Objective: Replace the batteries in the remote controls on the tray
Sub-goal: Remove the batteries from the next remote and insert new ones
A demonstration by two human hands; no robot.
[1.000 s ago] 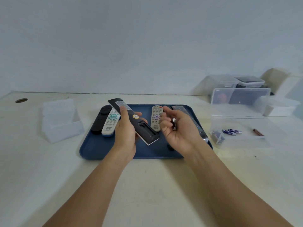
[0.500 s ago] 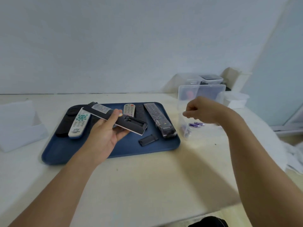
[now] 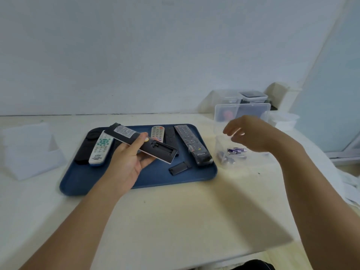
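Gripping a black remote [image 3: 140, 145] face down — battery bay open — the left hand [image 3: 126, 164] hovers over the tray [image 3: 136, 184]. The right hand [image 3: 251, 133], fingers loose and empty, hangs above the clear box [image 3: 229, 160] of batteries [image 3: 236, 150].

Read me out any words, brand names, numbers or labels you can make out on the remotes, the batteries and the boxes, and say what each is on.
None can be read.
Sticker on the black remote in the left hand: lines of print, too small.
White remote: print under the buttons, blurred.
Wrapped black remote: pale logo near its lower end, blurred.
Purple batteries in the clear box: print too small.
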